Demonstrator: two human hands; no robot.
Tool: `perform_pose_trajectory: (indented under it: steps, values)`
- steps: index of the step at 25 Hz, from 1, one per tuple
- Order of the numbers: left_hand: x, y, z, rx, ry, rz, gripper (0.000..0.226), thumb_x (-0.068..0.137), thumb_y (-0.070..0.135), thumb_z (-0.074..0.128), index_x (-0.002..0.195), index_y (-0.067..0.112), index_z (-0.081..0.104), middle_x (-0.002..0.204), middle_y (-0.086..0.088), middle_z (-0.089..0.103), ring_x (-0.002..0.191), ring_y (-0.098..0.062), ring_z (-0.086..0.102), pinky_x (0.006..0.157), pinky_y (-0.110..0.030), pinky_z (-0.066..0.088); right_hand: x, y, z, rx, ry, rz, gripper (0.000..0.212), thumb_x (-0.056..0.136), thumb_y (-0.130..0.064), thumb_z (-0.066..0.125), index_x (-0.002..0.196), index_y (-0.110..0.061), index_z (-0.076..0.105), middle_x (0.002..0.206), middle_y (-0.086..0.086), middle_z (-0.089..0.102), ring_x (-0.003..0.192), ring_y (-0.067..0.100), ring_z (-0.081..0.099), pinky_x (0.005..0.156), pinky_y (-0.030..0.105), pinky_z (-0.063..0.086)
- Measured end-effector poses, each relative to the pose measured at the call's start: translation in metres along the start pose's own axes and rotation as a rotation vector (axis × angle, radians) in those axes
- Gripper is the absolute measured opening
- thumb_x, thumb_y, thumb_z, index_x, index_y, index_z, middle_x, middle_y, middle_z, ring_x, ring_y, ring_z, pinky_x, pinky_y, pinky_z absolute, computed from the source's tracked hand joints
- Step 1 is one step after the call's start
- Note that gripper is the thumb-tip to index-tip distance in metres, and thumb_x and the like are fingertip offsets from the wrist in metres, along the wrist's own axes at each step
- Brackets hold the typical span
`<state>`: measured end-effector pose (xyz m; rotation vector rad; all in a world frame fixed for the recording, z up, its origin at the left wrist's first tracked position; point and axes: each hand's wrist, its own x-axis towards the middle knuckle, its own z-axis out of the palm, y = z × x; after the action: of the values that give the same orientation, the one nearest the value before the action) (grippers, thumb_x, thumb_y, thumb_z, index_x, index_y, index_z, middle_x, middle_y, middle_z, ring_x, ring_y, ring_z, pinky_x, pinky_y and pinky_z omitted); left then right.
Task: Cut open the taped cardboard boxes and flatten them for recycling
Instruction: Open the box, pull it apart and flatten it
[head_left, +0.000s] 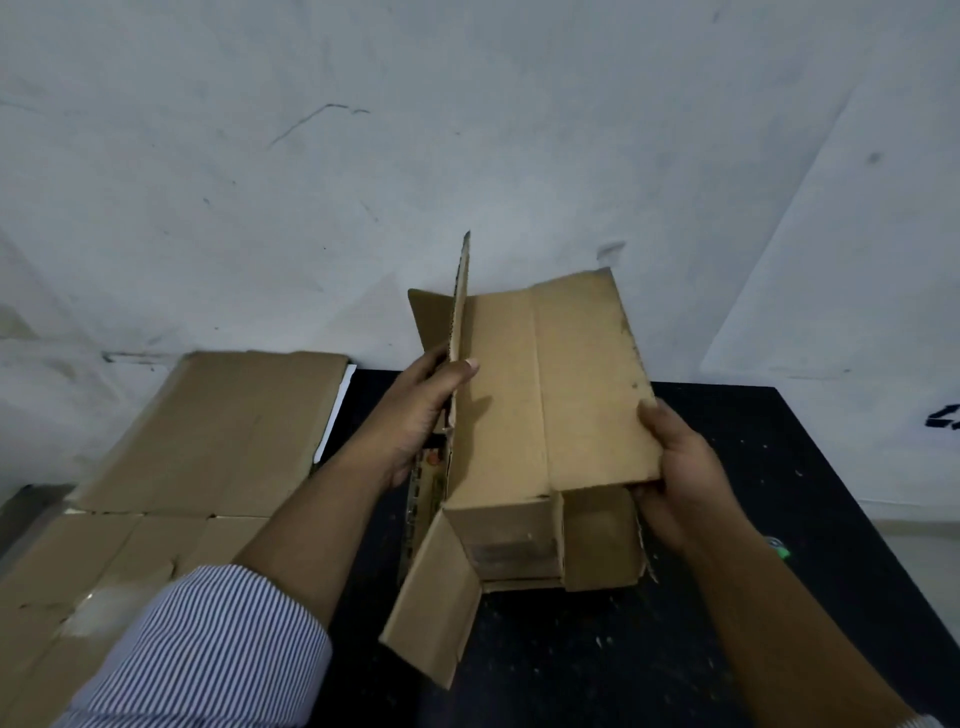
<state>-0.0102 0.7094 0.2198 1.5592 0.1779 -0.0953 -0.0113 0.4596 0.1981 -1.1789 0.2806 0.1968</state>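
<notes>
Closest in was a striped sleeve (208, 649) on the left arm, and under it the dark bench (571, 665), speckled with little pale bits. Then came the cardboard box (545, 395), roughly mid-bench between both hands. Its near end was open, with one long near flap (431, 597) drooping toward the camera. I couldn't tell if its lower edge was resting on the bench or was just held above it.

The left grip (421, 415) pinched an upright side panel, with the thumb on the inner face and the fingers round the back. The right grip (675, 467) had the right edge of the broad top panel, thumb on top and fingers curled under. So both were closed on cardboard, neither spread.

Handling-wise, my guess is it's light, empty corrugated board. It's probably stiff across the panels but happy to fold along the creases. The edges looked ragged, so the corners might tear if yanked. I'd hold it by opposite long edges near the creases, much like here. Then I'd shear the sides past each other so it collapses flat, rather than crushing the middle. The faces looked dusty, not slippery.

Further back on the left lay a pile of flattened cardboard (208, 431), just beside the bench. Behind everything was a scuffed whitish wall (467, 130).
</notes>
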Motion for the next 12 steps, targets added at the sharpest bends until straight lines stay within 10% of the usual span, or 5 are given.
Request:
perform_pose_trajectory:
  steps: [4, 8, 12]
  values:
    - [-0.005, 0.003, 0.02, 0.077, 0.048, 0.067, 0.069, 0.084, 0.075, 0.049, 0.143, 0.039, 0.05, 0.131, 0.012, 0.065, 0.119, -0.007, 0.06, 0.105, -0.039, 0.046, -0.02, 0.002, 0.037, -0.214, -0.236, -0.128, 0.051, 0.099, -0.057, 0.038, 0.142, -0.033, 0.053, 0.136, -0.001, 0.062, 0.124, 0.019, 0.058, 0.104, 0.04, 0.045]
    - [-0.011, 0.001, 0.031, -0.041, 0.033, 0.058, 0.083, 0.076, 0.092, 0.027, 0.134, 0.043, 0.058, 0.127, 0.003, 0.067, 0.12, -0.017, 0.061, 0.108, -0.049, 0.044, -0.013, 0.021, 0.057, -0.566, -0.305, -0.253, 0.041, 0.104, -0.041, 0.045, 0.144, -0.049, 0.045, 0.134, -0.014, 0.041, 0.115, -0.006, 0.043, 0.076, 0.008, 0.046]
    - [-0.01, -0.003, 0.037, 0.275, 0.042, 0.195, 0.081, 0.078, 0.062, 0.064, 0.15, 0.035, 0.036, 0.136, 0.007, 0.059, 0.122, -0.013, 0.059, 0.102, -0.041, 0.051, 0.004, 0.036, 0.058, -0.492, -0.316, -0.264, 0.052, 0.09, -0.047, 0.067, 0.137, -0.051, 0.044, 0.139, -0.007, 0.038, 0.121, 0.008, 0.049, 0.084, 0.019, 0.056]
